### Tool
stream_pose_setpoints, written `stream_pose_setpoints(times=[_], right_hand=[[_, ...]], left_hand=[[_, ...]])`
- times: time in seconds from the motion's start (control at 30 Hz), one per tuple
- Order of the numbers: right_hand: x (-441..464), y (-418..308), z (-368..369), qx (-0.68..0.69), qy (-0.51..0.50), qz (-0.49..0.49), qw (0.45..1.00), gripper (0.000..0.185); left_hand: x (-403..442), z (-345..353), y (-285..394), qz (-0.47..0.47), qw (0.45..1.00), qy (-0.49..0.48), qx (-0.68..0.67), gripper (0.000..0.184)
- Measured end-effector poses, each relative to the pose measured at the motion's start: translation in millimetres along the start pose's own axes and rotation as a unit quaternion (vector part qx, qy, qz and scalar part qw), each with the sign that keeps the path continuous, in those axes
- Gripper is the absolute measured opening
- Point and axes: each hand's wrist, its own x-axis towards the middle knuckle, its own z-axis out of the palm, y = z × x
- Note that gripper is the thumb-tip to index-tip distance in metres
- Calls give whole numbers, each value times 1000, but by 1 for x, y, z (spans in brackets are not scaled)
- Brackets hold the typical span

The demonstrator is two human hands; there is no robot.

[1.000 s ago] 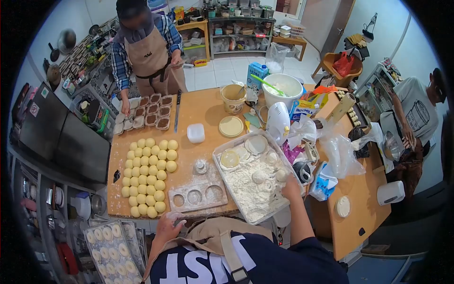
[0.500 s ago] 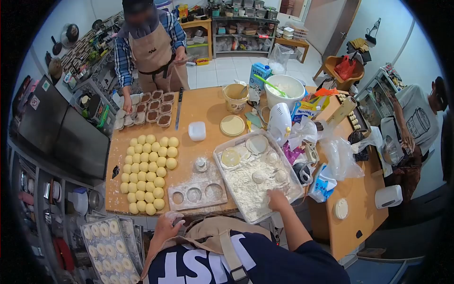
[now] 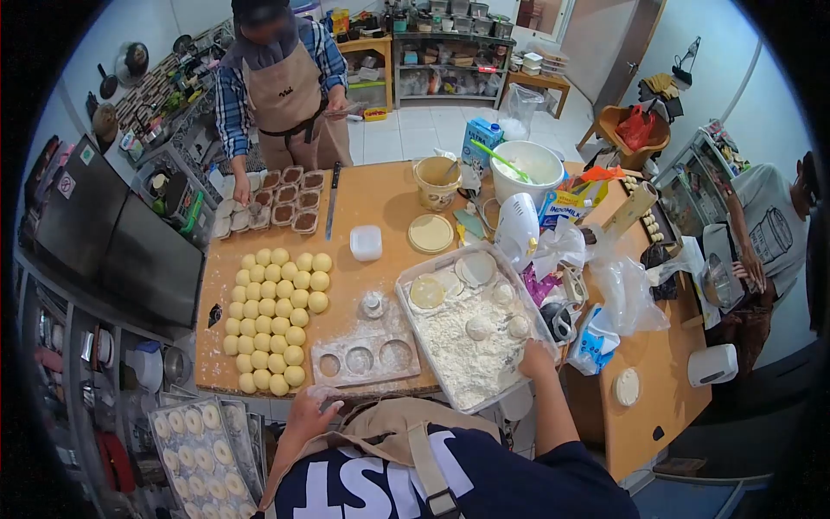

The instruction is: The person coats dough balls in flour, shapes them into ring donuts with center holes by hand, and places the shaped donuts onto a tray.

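Head view: right hand (image 3: 538, 357) is at the right side of the flour tray (image 3: 406, 298), fingertips down by the flour (image 3: 458, 363). Two floured dough balls (image 3: 478, 327) sit in the tray, beyond those fingers; the closer one is just ahead of them, the other off to their left. Can't tell if the right fingers grasp anything (too small to read). Left hand (image 3: 313, 413) is at the near table edge, below the holed board (image 3: 365, 359), fingers bent; can't tell if they hold something. Yellow dough balls (image 3: 281, 307) sit on the table (image 3: 380, 201), beyond the left hand.
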Motion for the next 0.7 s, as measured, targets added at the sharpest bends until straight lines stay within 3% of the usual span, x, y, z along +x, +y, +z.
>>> stream_pose_setpoints(times=[0.1, 0.2, 0.3, 0.4, 0.5, 0.6, 0.7], right_hand=[[-1, -2, -19, -1, -66, -17, 998, 44], [-2, -17, -38, 30, 48, -38, 998, 44], [18, -30, -41, 40, 81, -101, 991, 43], [39, -28, -20, 28, 57, -72, 995, 44], [41, -19, -8, 21, 52, -115, 992, 46], [10, -28, -31, 19, 89, -86, 992, 47], [-23, -48, -49, -16, 24, -90, 996, 46]], left_hand=[[6, -8, 8, -5, 1000, -5, -12, 23], [5, -4, 2, 2, 1000, -5, 1, 22], [9, -1, 2, 6, 1000, -20, -9, 23], [13, -4, 5, -2, 1000, -26, -6, 24], [7, -4, 0, -17, 1000, -1, 15, 25], [-1, -7, -2, -12, 1000, 0, 13, 25], [-4, -6, -5, -1, 1000, 2, 2, 25]])
